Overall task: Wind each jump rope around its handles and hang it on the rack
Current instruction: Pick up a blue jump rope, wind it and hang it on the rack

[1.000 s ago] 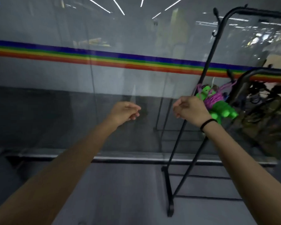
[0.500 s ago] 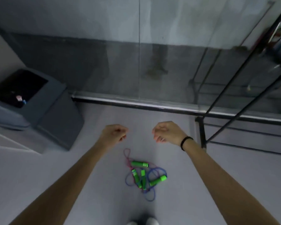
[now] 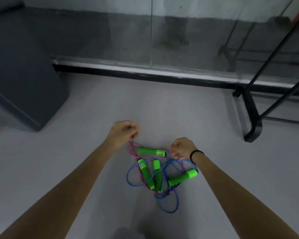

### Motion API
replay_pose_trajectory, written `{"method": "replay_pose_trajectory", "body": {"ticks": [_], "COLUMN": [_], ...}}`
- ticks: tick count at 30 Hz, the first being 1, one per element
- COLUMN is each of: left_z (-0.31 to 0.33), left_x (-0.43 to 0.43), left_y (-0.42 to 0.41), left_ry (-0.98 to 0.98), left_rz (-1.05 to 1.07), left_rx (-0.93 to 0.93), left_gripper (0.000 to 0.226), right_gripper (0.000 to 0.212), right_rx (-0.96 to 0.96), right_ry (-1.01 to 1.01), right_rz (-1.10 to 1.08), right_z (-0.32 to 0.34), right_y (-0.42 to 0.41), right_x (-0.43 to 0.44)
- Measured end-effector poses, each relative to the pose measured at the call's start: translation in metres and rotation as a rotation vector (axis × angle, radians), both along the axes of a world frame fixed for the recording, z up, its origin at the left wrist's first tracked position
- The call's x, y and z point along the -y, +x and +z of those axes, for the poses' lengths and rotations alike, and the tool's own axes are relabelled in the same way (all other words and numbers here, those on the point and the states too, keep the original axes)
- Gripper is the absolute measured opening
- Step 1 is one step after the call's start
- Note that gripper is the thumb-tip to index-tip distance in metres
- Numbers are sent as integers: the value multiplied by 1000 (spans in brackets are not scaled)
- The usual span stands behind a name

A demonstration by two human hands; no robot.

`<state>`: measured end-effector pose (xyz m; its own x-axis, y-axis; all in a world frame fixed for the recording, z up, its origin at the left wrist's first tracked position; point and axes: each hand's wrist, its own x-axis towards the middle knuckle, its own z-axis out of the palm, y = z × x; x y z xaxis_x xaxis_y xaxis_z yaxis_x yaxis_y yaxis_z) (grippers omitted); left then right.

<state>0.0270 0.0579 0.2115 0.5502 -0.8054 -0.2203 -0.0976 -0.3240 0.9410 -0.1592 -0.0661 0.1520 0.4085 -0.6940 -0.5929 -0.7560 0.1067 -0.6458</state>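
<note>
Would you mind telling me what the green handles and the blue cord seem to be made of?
Green handles: likely foam-covered grips, matte and ribbed, with smoother plastic end caps. Blue cord: looks like braided fabric, its surface speckled and limp in loose loops.

No text, number, brand or sign can be read. The bright green foam jump-rope handle (image 3: 150, 151) at the centre of the frame has a small dark mark on its pale end cap, too blurred to make out.
</note>
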Motion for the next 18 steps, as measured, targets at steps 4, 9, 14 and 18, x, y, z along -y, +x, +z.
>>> {"method": "replay_pose_trajectory", "body": {"ticks": [4, 9, 14, 18], "left_z": [-74, -115, -124, -127], "left_x": [-13, -25, -29, -28], "left_y": [-6, -10, -14, -15], "left_ry": [-36, -9, 32, 60], "left_rz": [0, -17, -3, 2], "left_rx": [7, 21, 34, 43], "left_gripper": [16, 15, 17, 16], "right_gripper": [16, 33, 43, 44], "right_rx": [-92, -265, -286, -269], "right_ry": [-9, -84, -29, -131], "right_rz": [-5, -59, -168, -246], "right_z": [-110, -186, -226, -240], "right_y": [-6, -29, -49, -53], "right_x": [-2, -9, -39, -42]}}
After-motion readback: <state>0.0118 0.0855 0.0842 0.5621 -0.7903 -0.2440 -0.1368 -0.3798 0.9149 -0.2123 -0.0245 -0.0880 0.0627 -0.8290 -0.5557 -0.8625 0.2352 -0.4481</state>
